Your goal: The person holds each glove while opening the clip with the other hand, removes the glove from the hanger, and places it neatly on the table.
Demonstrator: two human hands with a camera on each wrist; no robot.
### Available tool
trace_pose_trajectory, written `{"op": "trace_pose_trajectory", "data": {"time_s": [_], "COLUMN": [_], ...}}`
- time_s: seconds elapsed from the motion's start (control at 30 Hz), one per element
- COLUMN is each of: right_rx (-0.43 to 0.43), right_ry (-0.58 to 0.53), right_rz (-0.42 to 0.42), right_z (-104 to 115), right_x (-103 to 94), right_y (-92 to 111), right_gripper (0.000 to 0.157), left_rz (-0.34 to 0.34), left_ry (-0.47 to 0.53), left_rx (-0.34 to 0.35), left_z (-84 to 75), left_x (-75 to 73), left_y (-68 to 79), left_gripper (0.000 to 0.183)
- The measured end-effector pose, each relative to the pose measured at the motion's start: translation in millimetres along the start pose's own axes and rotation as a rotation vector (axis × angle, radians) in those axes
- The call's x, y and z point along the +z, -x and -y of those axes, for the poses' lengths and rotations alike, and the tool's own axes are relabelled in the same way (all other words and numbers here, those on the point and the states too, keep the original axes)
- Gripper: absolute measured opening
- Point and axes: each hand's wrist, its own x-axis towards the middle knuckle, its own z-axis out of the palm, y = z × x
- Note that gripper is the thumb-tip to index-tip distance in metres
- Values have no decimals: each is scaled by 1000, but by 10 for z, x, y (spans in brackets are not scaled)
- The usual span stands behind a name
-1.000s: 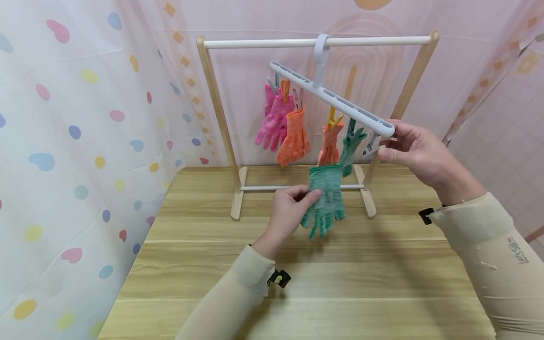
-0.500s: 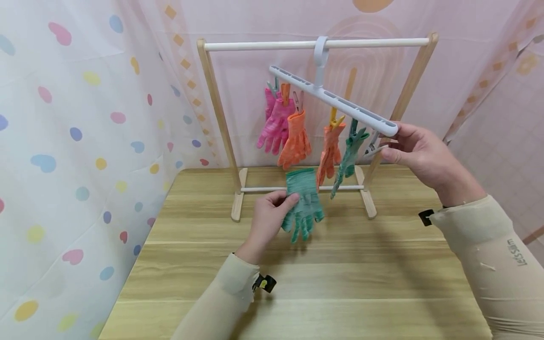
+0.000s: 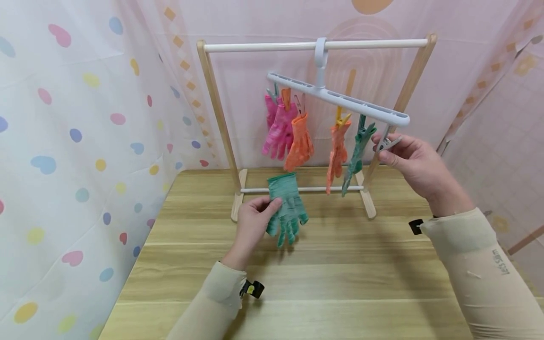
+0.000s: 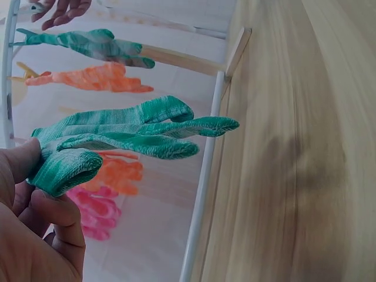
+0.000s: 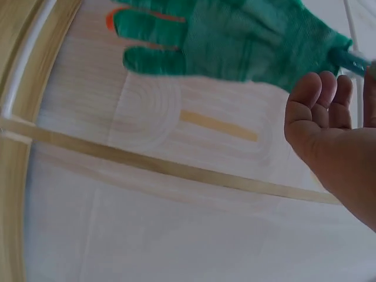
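Note:
My left hand (image 3: 252, 219) pinches a green knit glove (image 3: 288, 205) by its side, between thumb and fingers, fingers of the glove hanging down above the table. At the right end of a pale grey clip hanger (image 3: 361, 107), my right hand (image 3: 416, 165) holds a grey clothespin (image 3: 386, 143) between thumb and fingertips; no glove hangs from that pin. Beside it another green glove (image 3: 358, 156) hangs from a dark green clothespin (image 3: 361, 125). In the right wrist view the curled right fingers (image 5: 305, 100) sit close to this glove's cuff; the grey pin's grip is mostly out of frame.
The hanger hooks over the white top rod (image 3: 263, 47) of a wooden rack. Orange gloves (image 3: 338, 148) and pink gloves (image 3: 281, 132) hang along it from clothespins. A wood-grain table (image 3: 331, 278) lies below; a polka-dot curtain (image 3: 97, 141) borders the left.
My left hand has carried the green glove leftward, away from the hanging gloves. The hanger's right end has swung back and to the right, and my right hand has slipped below it.

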Motion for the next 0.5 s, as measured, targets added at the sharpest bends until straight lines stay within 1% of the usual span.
{"op": "trace_pose_trajectory", "data": {"time_s": [0.17, 0.3, 0.37, 0.5], "right_rx": [9, 18, 29, 51], "right_ry": [-27, -83, -106, -109], "right_rz": [-50, -69, -60, -47], "right_z": [-99, -175, -199, -236], "right_x": [135, 266, 284, 320], "right_y": [71, 118, 138, 183], "right_gripper": [21, 20, 21, 22], "left_rz": [28, 52, 53, 57], "left_ry": [-3, -7, 2, 22], "left_rx": [3, -1, -4, -4], "left_z": [36, 54, 77, 121], "left_x": [-83, -142, -109, -49], "left_y": [-64, -121, -114, -96], "left_gripper": [25, 26, 26, 24]}}
